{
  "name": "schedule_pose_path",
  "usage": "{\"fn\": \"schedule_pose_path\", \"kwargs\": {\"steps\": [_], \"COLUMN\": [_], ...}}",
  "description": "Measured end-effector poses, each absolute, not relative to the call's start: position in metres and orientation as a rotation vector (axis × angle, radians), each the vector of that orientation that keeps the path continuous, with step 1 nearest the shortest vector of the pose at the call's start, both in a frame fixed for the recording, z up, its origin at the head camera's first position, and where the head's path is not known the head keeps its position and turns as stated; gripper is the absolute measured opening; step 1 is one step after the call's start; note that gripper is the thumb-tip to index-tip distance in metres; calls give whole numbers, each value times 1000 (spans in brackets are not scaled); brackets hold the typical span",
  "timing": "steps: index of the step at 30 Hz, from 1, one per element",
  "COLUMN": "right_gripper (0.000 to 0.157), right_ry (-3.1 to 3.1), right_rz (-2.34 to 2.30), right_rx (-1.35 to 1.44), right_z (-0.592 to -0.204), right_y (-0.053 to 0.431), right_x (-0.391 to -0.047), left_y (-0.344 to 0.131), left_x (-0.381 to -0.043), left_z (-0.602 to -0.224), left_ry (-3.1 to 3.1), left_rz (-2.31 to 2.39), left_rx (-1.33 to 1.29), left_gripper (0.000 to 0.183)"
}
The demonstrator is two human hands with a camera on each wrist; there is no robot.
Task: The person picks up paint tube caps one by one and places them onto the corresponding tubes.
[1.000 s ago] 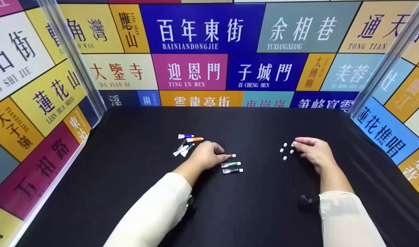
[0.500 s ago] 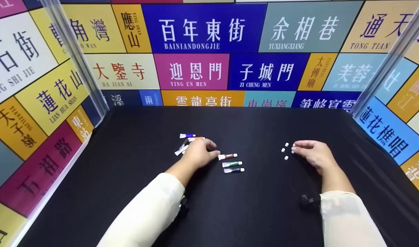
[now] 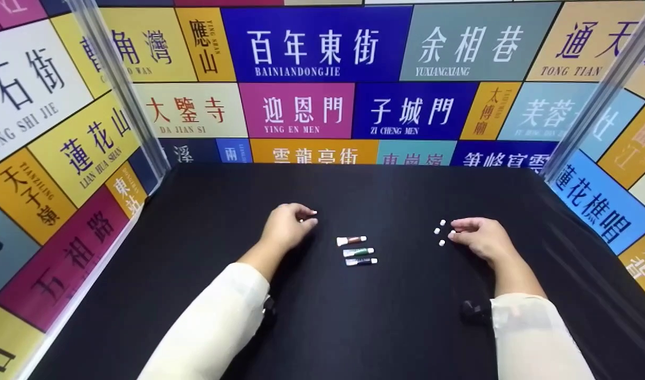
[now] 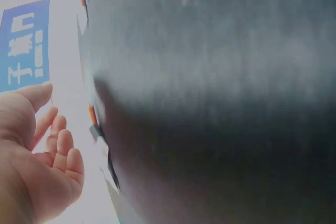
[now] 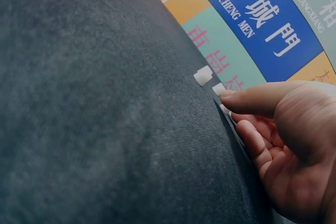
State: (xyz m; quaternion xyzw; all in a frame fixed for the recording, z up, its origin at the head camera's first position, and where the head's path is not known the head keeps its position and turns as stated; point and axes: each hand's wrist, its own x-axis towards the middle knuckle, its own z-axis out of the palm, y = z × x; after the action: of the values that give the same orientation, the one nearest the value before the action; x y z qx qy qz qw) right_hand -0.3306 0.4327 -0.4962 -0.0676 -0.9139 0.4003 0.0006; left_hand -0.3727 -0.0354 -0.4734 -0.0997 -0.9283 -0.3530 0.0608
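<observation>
In the head view my left hand (image 3: pixel 288 229) is over the loose pile of small paint tubes, hiding most of them. A white cap (image 3: pixel 314 212) shows by its index fingertip. Its thumb and index finger are apart in the left wrist view, with tubes (image 4: pixel 102 150) beyond them. Brown (image 3: pixel 352 240), green (image 3: pixel 358 252) and dark (image 3: pixel 361 261) tubes lie in a column to its right, caps pointing right. My right hand (image 3: pixel 483 237) rests at several small white blocks (image 3: pixel 442 243), thumb tip right at one block (image 5: pixel 218 88), fingers loosely bent.
A black cloth (image 3: pixel 396 316) covers the table. Printed panels (image 3: pixel 312 111) with street names stand behind and at both sides, joined by clear corner posts (image 3: pixel 124 95).
My left hand has let go of the brown tube and moved left and away, over the pile. My right hand has shifted slightly nearer me among the white blocks.
</observation>
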Motion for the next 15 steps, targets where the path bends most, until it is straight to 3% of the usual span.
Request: {"fn": "schedule_pose_path", "kwargs": {"steps": [15], "right_gripper": [40], "right_ry": [-2912], "right_rz": [1062], "right_rx": [-118], "right_z": [-496], "right_y": [429], "right_x": [-330], "left_y": [-69], "left_x": [-380], "left_z": [-473], "left_ry": [-2854], "left_rz": [-1204], "left_rx": [-104], "left_gripper": [34]}}
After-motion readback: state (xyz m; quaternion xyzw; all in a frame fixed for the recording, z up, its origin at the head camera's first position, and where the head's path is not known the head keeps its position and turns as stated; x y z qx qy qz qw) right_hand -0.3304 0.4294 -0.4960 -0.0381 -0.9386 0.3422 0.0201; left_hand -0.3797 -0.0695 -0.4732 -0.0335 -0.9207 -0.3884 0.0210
